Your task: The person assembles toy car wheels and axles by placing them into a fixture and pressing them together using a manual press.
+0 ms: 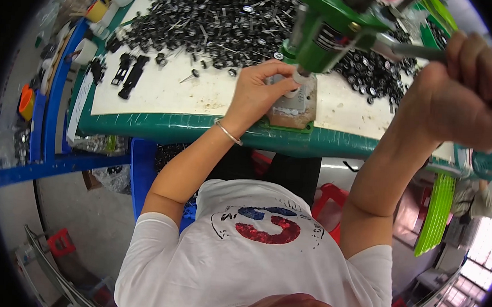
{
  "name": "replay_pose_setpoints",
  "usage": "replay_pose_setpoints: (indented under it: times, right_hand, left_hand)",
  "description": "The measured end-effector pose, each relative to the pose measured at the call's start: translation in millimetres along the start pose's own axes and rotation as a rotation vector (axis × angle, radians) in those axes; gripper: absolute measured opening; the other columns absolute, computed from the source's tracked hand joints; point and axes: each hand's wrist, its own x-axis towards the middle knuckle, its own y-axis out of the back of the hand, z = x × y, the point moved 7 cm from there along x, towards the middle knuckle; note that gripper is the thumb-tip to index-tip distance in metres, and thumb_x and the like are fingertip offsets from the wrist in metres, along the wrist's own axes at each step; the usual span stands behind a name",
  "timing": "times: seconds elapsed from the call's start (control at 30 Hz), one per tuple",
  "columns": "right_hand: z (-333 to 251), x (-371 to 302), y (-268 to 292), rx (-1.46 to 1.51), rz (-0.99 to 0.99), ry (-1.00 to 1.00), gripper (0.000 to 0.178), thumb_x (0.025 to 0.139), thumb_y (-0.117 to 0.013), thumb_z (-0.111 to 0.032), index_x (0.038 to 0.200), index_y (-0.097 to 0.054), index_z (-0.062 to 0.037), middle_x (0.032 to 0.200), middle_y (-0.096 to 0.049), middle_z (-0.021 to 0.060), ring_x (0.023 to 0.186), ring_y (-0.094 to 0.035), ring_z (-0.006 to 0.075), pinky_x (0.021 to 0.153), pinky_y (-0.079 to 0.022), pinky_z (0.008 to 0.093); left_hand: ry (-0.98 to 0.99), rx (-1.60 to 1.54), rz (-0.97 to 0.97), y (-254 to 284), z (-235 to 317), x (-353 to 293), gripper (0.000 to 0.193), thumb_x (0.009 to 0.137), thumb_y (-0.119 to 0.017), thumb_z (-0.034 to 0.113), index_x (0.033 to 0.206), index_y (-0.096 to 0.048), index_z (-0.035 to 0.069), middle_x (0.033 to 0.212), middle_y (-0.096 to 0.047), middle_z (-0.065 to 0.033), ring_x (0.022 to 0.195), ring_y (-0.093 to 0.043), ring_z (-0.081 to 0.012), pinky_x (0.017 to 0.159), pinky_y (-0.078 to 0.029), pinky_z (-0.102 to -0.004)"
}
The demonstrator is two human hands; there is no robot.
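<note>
Worker's L. hand (261, 90), thumb & finger narrowly spaced, is at the tip of a green press (323, 40) on the counter (176, 101); can't tell if it holds a part. R. hand (472, 88), blurred, grasps the press lever (415, 52). Blue bin (139, 172) below contains small black pcs. (167, 155); green basket (426, 36), upper R., partly hidden, contents unclear.

Workshop: green press (320, 24), heaped parts (220, 25)
</note>
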Motion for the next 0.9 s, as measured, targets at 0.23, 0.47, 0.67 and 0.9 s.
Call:
replay_pose_setpoints:
  times: [0.23, 0.47, 0.67, 0.9]
  right_hand:
    - [8, -2, 2, 0.217, 0.108, -0.136, 0.03, 0.085, -0.04, -0.02, 0.057, -0.032, -0.0107, 0.05, -0.022, -0.0015, 0.041, -0.017, 0.0086, 0.04, -0.014, 0.0255]
    - [120, 32, 24, -0.023, 0.199, -0.568, 0.025, 0.095, -0.049, -0.019, 0.091, -0.06, 0.003, 0.079, -0.061, 0.0074, 0.069, -0.059, 0.015, 0.057, -0.04, 0.0199]
    - [122, 2, -14, 0.234, 0.127, -0.825, 0.019, 0.097, -0.051, -0.023, 0.095, -0.058, -0.0057, 0.063, -0.051, -0.0038, 0.045, -0.044, 0.0067, 0.037, -0.035, 0.0182]
    - [150, -125, 74, -0.437, -0.211, -0.954, 0.016, 0.088, -0.06, -0.014, 0.1, -0.066, -0.005, 0.075, -0.062, 0.0019, 0.068, -0.057, 0.0092, 0.062, -0.047, 0.0241]
  left_hand:
    - [0.022, -0.127, -0.003, -1, -4, -3, 0.032, 0.079, -0.066, 0.002, 0.111, -0.067, 0.004, 0.086, -0.065, -0.0002, 0.078, -0.058, -0.0065, 0.072, -0.049, -0.0222]
    - [0.048, -0.09, -0.067, -2, -6, 6, 0.026, 0.079, -0.067, 0.002, 0.105, -0.066, 0.001, 0.088, -0.064, -0.0015, 0.082, -0.058, -0.0083, 0.076, -0.048, -0.0241]
    - [0.081, -0.562, 0.215, 55, -19, 6, 0.024, 0.073, -0.052, -0.004, 0.096, -0.053, 0.002, 0.089, -0.055, -0.0086, 0.076, -0.06, -0.0201, 0.076, -0.051, -0.0329]
    - [0.178, 0.4, 0.363, 177, -14, -25, 0.018, 0.079, -0.073, 0.015, 0.092, -0.068, 0.003, 0.084, -0.062, 0.0006, 0.066, -0.05, -0.0061, 0.061, -0.041, -0.0191]
